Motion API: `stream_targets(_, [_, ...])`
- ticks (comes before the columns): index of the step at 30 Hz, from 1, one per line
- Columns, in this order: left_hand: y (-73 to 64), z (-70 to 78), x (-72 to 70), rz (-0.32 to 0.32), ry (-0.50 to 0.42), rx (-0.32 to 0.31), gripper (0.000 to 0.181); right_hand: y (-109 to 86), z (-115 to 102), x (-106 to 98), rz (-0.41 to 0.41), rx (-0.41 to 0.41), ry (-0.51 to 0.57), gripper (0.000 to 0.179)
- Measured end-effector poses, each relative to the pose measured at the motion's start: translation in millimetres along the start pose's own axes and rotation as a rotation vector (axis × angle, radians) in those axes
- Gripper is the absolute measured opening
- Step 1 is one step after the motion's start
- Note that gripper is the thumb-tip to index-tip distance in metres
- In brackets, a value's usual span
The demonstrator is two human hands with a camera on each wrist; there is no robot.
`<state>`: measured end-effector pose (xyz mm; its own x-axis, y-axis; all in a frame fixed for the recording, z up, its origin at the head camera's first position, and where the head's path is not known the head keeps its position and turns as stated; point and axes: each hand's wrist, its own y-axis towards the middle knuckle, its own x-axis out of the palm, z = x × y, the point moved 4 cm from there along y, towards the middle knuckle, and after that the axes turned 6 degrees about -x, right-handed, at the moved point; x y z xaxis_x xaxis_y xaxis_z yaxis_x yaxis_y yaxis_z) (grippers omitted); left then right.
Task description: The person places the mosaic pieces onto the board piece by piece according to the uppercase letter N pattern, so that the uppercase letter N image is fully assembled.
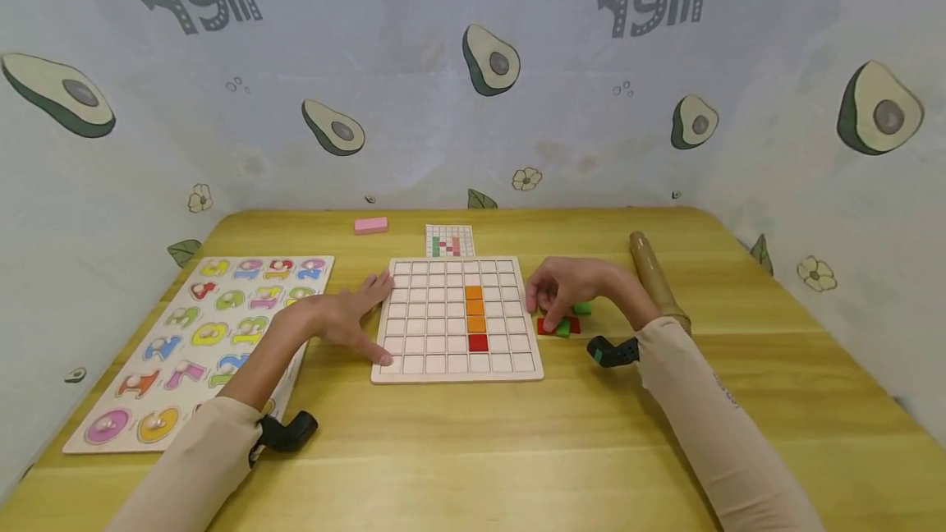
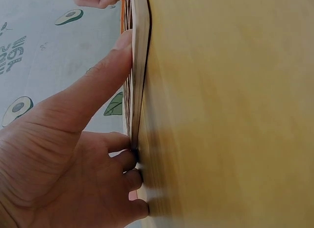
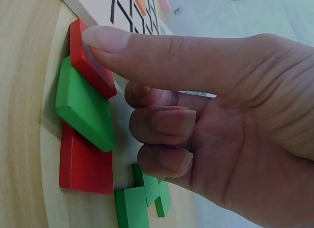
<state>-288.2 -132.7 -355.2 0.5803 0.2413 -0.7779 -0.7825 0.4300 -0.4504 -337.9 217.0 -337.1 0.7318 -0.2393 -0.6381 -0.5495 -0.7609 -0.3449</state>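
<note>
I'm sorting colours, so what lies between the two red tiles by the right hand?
A green tile lies between the two red tiles, as the right wrist view shows.

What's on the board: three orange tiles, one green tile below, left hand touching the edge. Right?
Colour's wrong: below the three orange tiles sits a red tile, not a green one, as the head view shows. The left hand does touch the edge of the board.

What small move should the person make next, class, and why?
Probably pinch the red tile that the right hand touches with its thumb, and lift it toward the board. The left hand rests on the board's left edge, the board has unfilled cells, and the small card shows red too, though its pattern is too small to name the exact cell.
</note>
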Motion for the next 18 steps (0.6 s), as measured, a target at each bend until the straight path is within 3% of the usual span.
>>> stream_targets(9, [-1.2, -0.9, 0.5, 0.007, -0.002, 0.004, 0.132, -2.4, 0.6, 0.7, 0.0, 0.031, -0.013, 0.02])
stream_targets(18, [-2.3, -1.7, 1.0, 0.008, 0.002, -0.003, 0.132, 0.5, 2.8, 2.2, 0.021, 0.083, -0.1, 0.014])
